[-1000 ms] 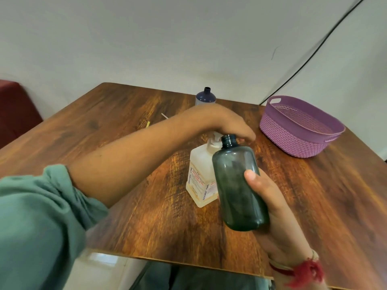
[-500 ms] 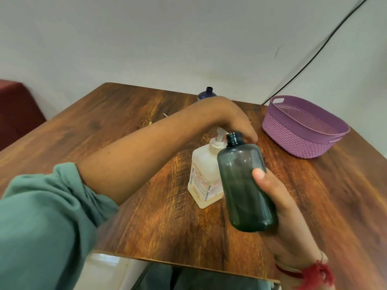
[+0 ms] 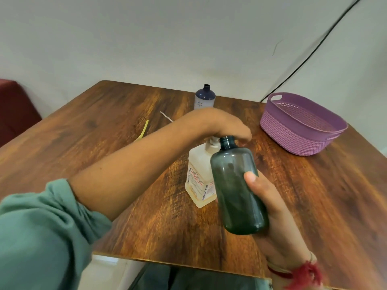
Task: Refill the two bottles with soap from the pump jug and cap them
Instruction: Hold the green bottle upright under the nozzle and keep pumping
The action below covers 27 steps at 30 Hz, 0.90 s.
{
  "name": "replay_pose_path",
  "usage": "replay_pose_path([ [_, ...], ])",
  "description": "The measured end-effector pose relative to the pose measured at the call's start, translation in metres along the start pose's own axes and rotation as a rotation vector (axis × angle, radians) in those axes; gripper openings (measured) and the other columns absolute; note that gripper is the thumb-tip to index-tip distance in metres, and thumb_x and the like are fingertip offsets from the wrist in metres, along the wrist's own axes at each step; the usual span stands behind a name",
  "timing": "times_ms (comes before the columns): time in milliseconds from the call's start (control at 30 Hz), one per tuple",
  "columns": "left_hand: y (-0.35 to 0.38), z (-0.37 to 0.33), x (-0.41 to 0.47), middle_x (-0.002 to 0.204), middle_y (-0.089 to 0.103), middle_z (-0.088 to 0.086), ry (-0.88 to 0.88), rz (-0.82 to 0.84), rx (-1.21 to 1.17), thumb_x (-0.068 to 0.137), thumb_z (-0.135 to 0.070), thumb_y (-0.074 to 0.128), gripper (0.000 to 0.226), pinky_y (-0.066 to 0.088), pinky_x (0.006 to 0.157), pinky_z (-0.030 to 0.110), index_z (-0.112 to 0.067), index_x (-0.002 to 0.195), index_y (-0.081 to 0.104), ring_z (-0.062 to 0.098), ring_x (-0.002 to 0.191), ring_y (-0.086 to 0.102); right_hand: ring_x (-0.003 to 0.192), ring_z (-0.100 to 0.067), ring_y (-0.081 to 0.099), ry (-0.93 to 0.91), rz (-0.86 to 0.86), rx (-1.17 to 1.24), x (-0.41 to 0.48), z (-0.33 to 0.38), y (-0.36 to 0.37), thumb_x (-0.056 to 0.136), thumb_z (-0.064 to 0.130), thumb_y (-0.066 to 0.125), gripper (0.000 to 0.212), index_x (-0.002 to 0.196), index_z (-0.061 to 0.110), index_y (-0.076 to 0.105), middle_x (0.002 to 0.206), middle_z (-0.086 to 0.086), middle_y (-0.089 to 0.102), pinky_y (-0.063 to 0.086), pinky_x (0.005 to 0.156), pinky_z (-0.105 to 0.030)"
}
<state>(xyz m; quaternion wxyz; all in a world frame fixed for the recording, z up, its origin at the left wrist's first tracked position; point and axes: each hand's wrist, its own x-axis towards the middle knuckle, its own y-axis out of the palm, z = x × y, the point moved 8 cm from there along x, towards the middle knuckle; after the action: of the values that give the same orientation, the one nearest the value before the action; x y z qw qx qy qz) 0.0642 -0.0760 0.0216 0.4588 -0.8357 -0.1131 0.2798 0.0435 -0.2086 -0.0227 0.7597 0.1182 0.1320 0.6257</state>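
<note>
The pump jug, pale and translucent with a printed label, stands in the middle of the wooden table. My left hand lies over its white pump head and presses on it, hiding most of the pump. A dark green see-through bottle with no cap is gripped around its lower body by my right hand. It is tilted, with its open mouth right beside the pump nozzle. A second bottle, dark blue on top with a white label, stands uncapped at the table's far edge.
A purple woven basket sits at the far right of the table. A yellow strip and a thin white stick lie behind my left forearm. A dark red seat is at the left, and a black cable runs down the wall.
My left hand rose off the pump head half a second ago and has come down on it again. The green bottle stays at the nozzle in my right hand.
</note>
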Motion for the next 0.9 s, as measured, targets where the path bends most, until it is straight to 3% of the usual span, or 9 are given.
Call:
replay_pose_path([
  [133, -0.003, -0.003, -0.001, 0.093, 0.049, 0.007, 0.010, -0.001, 0.095, 0.095, -0.026, 0.041, 0.013, 0.033, 0.064, 0.024, -0.016, 0.099, 0.048, 0.018, 0.080, 0.042, 0.084, -0.024, 0.067, -0.002, -0.009, -0.015, -0.002, 0.002, -0.001, 0.049, 0.056, 0.082, 0.082, 0.114, 0.011, 0.061, 0.105, -0.016, 0.067, 0.054, 0.062, -0.029],
  [267, -0.010, 0.001, -0.003, 0.085, 0.055, 0.000, 0.004, -0.052, -0.159, 0.097, -0.020, 0.045, 0.012, 0.043, 0.065, 0.020, -0.013, 0.101, 0.053, 0.009, 0.068, 0.050, 0.089, -0.025, 0.067, -0.016, 0.021, -0.040, -0.001, 0.007, 0.001, 0.051, 0.056, 0.081, 0.081, 0.116, 0.013, 0.061, 0.108, -0.017, 0.067, 0.054, 0.065, -0.031],
  [367, -0.008, -0.001, -0.001, 0.087, 0.058, 0.001, 0.043, -0.080, -0.200, 0.097, -0.019, 0.040, 0.025, 0.045, 0.077, 0.029, -0.010, 0.110, 0.059, 0.014, 0.071, 0.052, 0.086, -0.023, 0.067, -0.011, 0.013, -0.005, 0.002, 0.003, 0.003, 0.049, 0.055, 0.083, 0.083, 0.116, 0.012, 0.061, 0.106, -0.016, 0.067, 0.054, 0.061, -0.029],
  [467, -0.003, -0.001, 0.000, 0.098, 0.059, 0.011, 0.030, -0.066, -0.180, 0.094, -0.020, 0.041, 0.032, 0.043, 0.078, 0.035, -0.005, 0.117, 0.058, 0.021, 0.080, 0.049, 0.084, -0.021, 0.067, -0.009, 0.013, 0.010, 0.003, 0.001, 0.002, 0.049, 0.055, 0.083, 0.078, 0.114, 0.016, 0.063, 0.104, -0.013, 0.068, 0.054, 0.060, -0.029],
  [600, -0.008, -0.008, -0.001, 0.091, 0.048, 0.003, 0.058, -0.027, -0.005, 0.097, -0.019, 0.037, 0.017, 0.035, 0.067, 0.021, -0.011, 0.104, 0.050, 0.013, 0.075, 0.040, 0.085, -0.023, 0.067, -0.012, 0.006, -0.014, 0.001, 0.003, -0.001, 0.047, 0.057, 0.082, 0.079, 0.111, 0.015, 0.064, 0.104, -0.015, 0.068, 0.054, 0.061, -0.029],
  [700, -0.010, -0.010, 0.001, 0.083, 0.046, -0.002, 0.057, -0.032, -0.005, 0.098, -0.017, 0.037, 0.023, 0.034, 0.059, 0.015, -0.007, 0.111, 0.053, 0.006, 0.065, 0.038, 0.087, -0.025, 0.068, -0.011, 0.025, -0.004, 0.001, 0.003, 0.001, 0.047, 0.057, 0.082, 0.077, 0.111, 0.018, 0.065, 0.106, -0.016, 0.068, 0.055, 0.062, -0.030],
  [800, -0.002, -0.004, 0.002, 0.091, 0.057, 0.001, 0.038, -0.032, -0.086, 0.095, -0.019, 0.041, 0.031, 0.040, 0.069, 0.025, -0.008, 0.118, 0.059, 0.014, 0.075, 0.050, 0.084, -0.024, 0.067, 0.001, 0.018, 0.003, 0.001, -0.001, 0.000, 0.046, 0.057, 0.083, 0.078, 0.111, 0.017, 0.065, 0.104, -0.015, 0.068, 0.054, 0.061, -0.029],
  [900, -0.001, -0.005, -0.001, 0.099, 0.056, 0.009, 0.031, -0.019, -0.031, 0.095, -0.022, 0.042, 0.035, 0.039, 0.074, 0.028, -0.005, 0.122, 0.057, 0.019, 0.083, 0.047, 0.086, -0.024, 0.068, 0.004, 0.006, -0.011, 0.001, -0.001, -0.001, 0.044, 0.058, 0.083, 0.077, 0.109, 0.019, 0.066, 0.104, -0.013, 0.069, 0.054, 0.062, -0.030],
])
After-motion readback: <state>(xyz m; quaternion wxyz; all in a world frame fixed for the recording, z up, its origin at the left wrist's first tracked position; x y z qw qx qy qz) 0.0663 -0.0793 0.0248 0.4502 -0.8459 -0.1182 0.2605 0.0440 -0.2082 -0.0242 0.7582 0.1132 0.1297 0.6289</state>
